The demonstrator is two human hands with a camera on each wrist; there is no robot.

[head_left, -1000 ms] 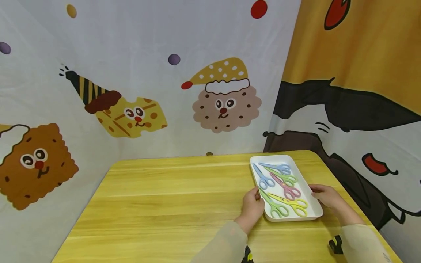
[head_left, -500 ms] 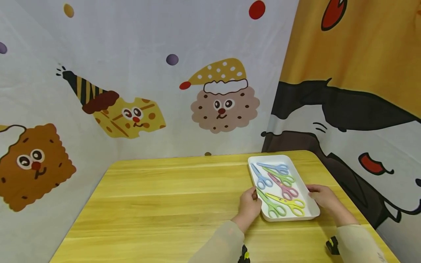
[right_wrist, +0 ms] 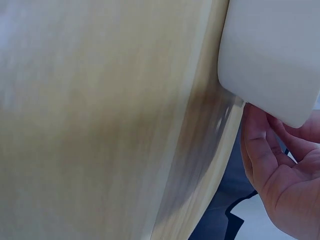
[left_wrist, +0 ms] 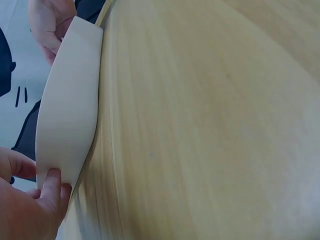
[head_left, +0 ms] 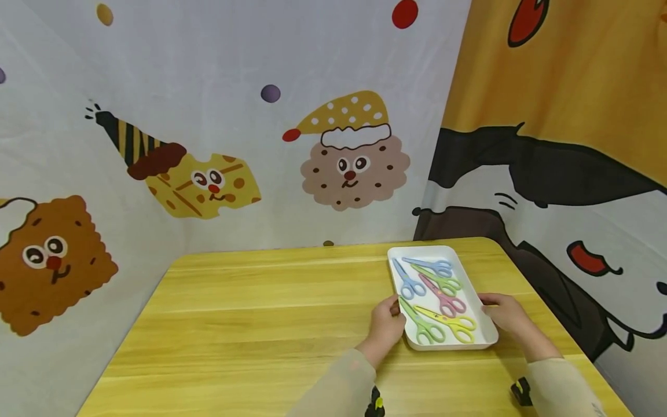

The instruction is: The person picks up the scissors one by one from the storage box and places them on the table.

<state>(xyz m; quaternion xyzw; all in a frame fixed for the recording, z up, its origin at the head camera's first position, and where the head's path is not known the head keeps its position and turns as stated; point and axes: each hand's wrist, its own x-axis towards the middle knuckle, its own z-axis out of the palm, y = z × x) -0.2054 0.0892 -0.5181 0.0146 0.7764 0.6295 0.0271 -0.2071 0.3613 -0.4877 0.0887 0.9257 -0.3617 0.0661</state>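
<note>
A shallow white tray (head_left: 452, 347) is held between both hands over the right part of the wooden table. My left hand (head_left: 387, 327) grips its left side; in the left wrist view, fingertips (left_wrist: 52, 182) press the outer wall. On the opposite side, my right hand (head_left: 510, 317) holds the tray near its right front corner, partly hidden behind the wall. Inside lie several children's scissors: blue scissors (head_left: 409, 281), pink scissors (head_left: 439, 293), yellow scissors (head_left: 446, 318) and green scissors (head_left: 418, 320), plus another blue and another green pair. Whether the tray's base touches the table cannot be told.
The yellow wood-grain table (head_left: 250, 324) stretches away to the left of the tray. Behind it hangs a white cartoon-printed curtain (head_left: 224, 69), with an orange and black section on the right. Dark wrist cameras (head_left: 521, 392) sit at the sleeves.
The tray, with the scissors in it and both hands holding it, has shifted slightly to the left. The whole head view has also drifted a little. Neither hand's hold has visibly altered.
</note>
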